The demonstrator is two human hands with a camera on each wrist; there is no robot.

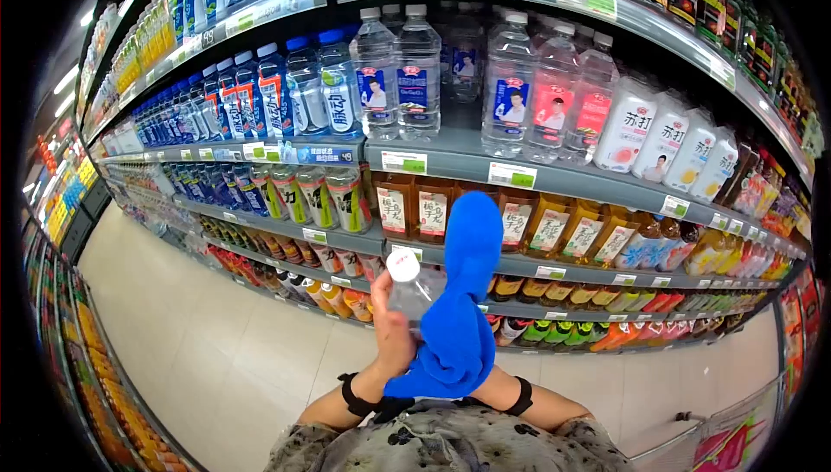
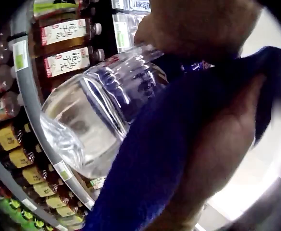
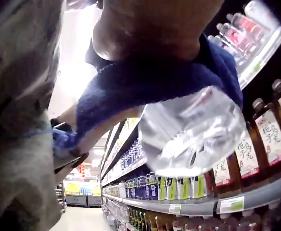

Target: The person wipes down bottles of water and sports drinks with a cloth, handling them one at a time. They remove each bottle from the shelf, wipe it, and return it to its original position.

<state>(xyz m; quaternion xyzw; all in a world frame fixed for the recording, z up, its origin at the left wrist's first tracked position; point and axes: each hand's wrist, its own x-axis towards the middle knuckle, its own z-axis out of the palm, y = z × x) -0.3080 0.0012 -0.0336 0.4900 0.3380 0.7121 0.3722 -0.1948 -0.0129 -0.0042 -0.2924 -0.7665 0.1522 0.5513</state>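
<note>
Upright and slightly tilted, a clear bottle (image 1: 410, 302) with a white cap (image 1: 403, 265) is held by my left hand (image 1: 394, 338), its fingers round the left side. A bright blue cloth (image 1: 459, 338) lies against the bottle's right side and extends up beyond it, covering my right hand in the head view. In the left wrist view the bottle (image 2: 82, 120) shows its wide base, with the cloth (image 2: 150, 159) along it and my right hand (image 2: 222, 144) against the cloth. My right hand (image 3: 155, 29) grips the cloth (image 3: 155, 86) beside the bottle's base (image 3: 193, 134); its fingertips are hidden.
Shelves (image 1: 450, 156) of bottled drinks stretch across the front, including large clear bottles (image 1: 511, 91) and brown tea bottles (image 1: 433, 210). Another drink rack (image 1: 95, 368) stands at left. Part of a shopping cart (image 1: 727, 437) is at lower right, on the pale floor (image 1: 216, 359).
</note>
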